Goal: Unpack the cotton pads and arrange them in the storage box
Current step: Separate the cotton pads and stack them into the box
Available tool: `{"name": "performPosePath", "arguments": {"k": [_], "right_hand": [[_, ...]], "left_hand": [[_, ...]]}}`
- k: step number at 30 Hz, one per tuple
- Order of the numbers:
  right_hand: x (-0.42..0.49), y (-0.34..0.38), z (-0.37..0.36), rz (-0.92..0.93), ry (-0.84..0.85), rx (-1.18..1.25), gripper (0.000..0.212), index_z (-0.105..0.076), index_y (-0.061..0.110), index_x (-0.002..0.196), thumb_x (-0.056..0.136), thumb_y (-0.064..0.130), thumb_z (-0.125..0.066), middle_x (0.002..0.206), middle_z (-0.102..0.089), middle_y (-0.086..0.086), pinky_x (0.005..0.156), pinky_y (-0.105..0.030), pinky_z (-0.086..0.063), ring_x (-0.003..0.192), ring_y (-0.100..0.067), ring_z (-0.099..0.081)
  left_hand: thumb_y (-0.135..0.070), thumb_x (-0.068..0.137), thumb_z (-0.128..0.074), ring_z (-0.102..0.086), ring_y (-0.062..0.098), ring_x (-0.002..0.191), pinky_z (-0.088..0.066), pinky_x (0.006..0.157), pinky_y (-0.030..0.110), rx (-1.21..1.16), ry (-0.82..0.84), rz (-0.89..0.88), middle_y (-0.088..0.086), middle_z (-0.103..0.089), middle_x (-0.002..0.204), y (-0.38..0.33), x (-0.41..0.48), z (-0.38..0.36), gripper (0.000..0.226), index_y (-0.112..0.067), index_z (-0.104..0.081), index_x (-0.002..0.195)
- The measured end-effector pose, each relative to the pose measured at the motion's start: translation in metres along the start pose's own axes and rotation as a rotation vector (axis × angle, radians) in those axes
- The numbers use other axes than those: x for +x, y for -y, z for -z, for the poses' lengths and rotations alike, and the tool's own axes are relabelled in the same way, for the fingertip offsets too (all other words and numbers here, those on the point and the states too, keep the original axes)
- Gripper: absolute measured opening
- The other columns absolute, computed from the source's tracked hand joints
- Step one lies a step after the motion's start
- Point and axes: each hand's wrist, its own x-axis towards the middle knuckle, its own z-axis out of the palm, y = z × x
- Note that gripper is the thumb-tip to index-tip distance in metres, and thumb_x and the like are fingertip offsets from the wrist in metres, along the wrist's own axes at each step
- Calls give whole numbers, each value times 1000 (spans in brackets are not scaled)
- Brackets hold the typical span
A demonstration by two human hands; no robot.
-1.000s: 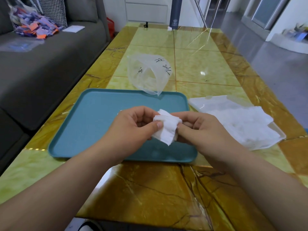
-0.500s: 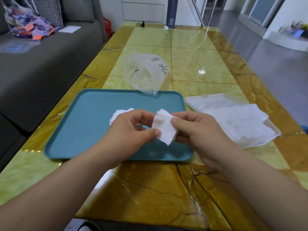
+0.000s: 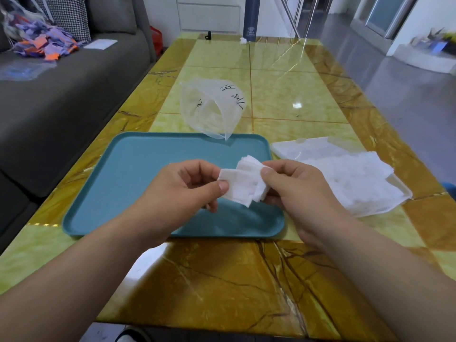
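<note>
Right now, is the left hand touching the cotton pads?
Touching. The head view shows the left hand pinching the near edge of the cotton pads, its thumb pressed on them, while the right hand pinches the other side.

Black handwritten marks on the plastic bag point(image 3: 209, 112) and a pale emblem on the bottle point(image 3: 251, 18) are unreadable.

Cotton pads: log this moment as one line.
left hand pinches cotton pads | right hand pinches same fanned stack | held above teal tray | storage box right of tray | plastic bag at tray's far edge
</note>
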Motion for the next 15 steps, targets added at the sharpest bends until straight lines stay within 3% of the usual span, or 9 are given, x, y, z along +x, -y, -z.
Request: {"name": "performPosePath", "arguments": {"k": [6, 11, 15], "right_hand": [[-7, 2, -8, 53, 130, -29, 12, -79, 11, 101, 97, 10, -67, 94, -79, -14, 89, -47, -63, 96, -33, -76], [-10, 4, -6, 54, 206, -19, 14, -78, 10, 106, 99, 9, -65, 96, -80, -14, 86, -38, -63, 95, -29, -77], [-13, 7, -5, 90, 316, -25, 18, -76, 11, 112, 97, 16, -69, 101, -80, -12, 85, -35, -63, 98, -27, -77]], "left_hand": [[-8, 92, -74, -62, 17, 65, -55, 65, 28, 20, -10, 4, 6, -73, 77, 4, 4, -6, 7, -5, -75, 98], [-19, 86, -81, -62, 14, 64, -53, 61, 27, 67, -42, -8, 13, -74, 80, 4, 4, -6, 12, -9, -75, 91], [-23, 84, -84, -60, 11, 61, -49, 57, 23, 97, -98, -23, 7, -70, 72, 9, 5, -7, 19, -8, -73, 86]]}}
